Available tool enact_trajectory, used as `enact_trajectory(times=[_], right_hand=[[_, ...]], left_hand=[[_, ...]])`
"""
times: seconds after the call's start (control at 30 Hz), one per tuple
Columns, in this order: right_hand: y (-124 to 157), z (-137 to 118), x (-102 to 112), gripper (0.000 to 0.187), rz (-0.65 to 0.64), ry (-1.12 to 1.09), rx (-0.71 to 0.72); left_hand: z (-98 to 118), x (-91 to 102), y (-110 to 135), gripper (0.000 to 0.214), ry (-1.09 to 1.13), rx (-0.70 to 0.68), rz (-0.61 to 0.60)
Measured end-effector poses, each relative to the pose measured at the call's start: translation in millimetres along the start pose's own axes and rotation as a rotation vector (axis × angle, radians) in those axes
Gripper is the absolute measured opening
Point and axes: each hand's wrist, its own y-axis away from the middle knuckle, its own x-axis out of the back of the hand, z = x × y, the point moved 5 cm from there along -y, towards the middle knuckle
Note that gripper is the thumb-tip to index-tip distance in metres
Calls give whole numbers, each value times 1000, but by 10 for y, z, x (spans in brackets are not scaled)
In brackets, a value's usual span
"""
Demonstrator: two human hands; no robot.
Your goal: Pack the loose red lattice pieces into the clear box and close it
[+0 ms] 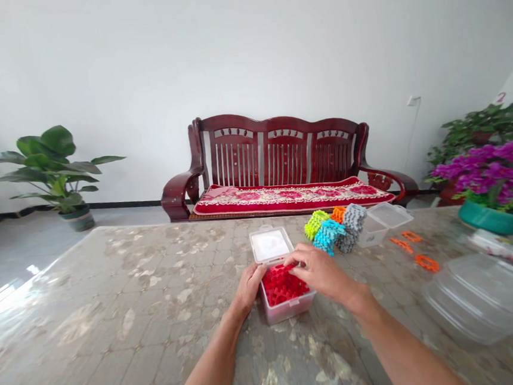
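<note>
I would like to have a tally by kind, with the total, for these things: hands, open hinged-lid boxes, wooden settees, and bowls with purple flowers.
Hands: 2
Open hinged-lid boxes: 2, one holding red interlocking pieces
Wooden settee: 1
Bowl with purple flowers: 1
Total: 6

Worn on head; looks forward and down over grey-brown, tile-patterned surface toward dark red, slatted wooden settee. Set near, above translucent square plastic box; well back from settee.
</note>
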Motion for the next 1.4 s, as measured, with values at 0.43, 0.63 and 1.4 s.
enact_trajectory(times=[0.43, 0.63, 1.4], right_hand=[[372, 44, 99, 28, -45, 269, 19], [282, 53, -31, 22, -112, 308, 12], [25, -21, -99, 21, -86, 159, -8]], left_hand=[[-64, -22, 5, 46, 70, 39, -13], [-16, -30, 10, 44, 83, 33, -2], [5, -13, -6, 39, -6, -20, -6]])
